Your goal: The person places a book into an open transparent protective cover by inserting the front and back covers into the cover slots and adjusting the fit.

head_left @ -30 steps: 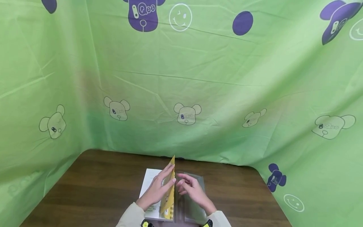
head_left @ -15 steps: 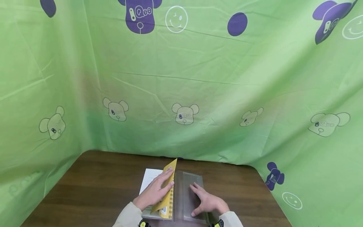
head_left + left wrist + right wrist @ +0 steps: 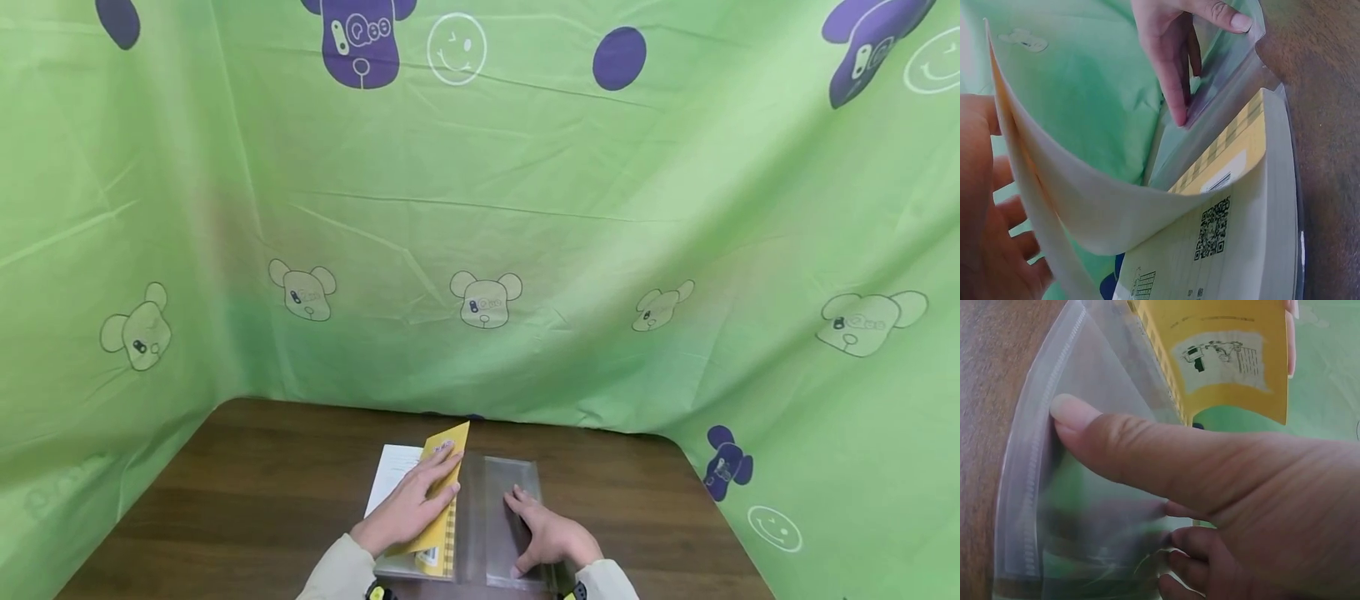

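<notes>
A softcover book (image 3: pixel 1247 231) with white pages and a yellow cover (image 3: pixel 438 517) lies on the table, its cover raised and bent. My left hand (image 3: pixel 408 508) holds that raised cover, fingers (image 3: pixel 1010 212) along its free edge in the left wrist view. To the right of the spine spreads the clear plastic book jacket (image 3: pixel 498 517), which also shows under the book's near edge. My right hand (image 3: pixel 551 533) rests on the jacket's right flap, thumb by the near edge and index finger reaching away. Its other fingers bend under the palm in the right wrist view.
A brown wooden table (image 3: pixel 262 500) carries the book and jacket. Behind and beside it hangs a green cloth (image 3: pixel 375 208) printed with bear heads and smiley faces. A white page (image 3: pixel 393 471) shows left of the yellow cover.
My right hand has moved right and down from beside the raised cover onto the plastic flap. The yellow cover, upright before, now leans left with my left hand on it.
</notes>
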Demonstrator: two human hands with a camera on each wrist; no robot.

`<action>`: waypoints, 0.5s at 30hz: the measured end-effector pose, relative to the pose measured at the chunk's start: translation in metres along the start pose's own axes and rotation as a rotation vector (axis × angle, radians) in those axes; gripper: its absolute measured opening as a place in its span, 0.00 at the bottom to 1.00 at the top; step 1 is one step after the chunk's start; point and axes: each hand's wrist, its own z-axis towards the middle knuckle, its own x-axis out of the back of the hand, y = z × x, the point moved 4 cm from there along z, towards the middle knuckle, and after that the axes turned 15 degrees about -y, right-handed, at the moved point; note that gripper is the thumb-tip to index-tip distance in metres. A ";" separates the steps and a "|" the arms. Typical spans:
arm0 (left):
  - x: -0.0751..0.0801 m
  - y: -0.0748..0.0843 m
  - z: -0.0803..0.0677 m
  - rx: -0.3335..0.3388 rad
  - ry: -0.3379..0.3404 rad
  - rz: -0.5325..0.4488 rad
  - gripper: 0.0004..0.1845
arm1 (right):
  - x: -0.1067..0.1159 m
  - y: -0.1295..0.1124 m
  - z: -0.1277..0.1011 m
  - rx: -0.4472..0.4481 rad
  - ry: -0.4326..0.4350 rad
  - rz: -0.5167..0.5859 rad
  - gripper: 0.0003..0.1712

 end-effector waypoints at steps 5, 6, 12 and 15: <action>-0.003 0.001 0.003 -0.016 -0.039 0.042 0.32 | -0.001 0.002 0.002 0.004 -0.002 0.019 0.60; -0.004 0.001 0.003 -0.020 -0.046 0.050 0.32 | -0.001 0.003 0.002 0.002 -0.003 0.022 0.60; -0.008 0.005 0.011 -0.029 -0.085 0.044 0.31 | 0.000 0.005 0.003 -0.012 -0.016 0.027 0.60; -0.009 0.007 0.013 -0.028 -0.100 0.043 0.31 | 0.000 0.005 0.003 -0.015 -0.022 0.032 0.59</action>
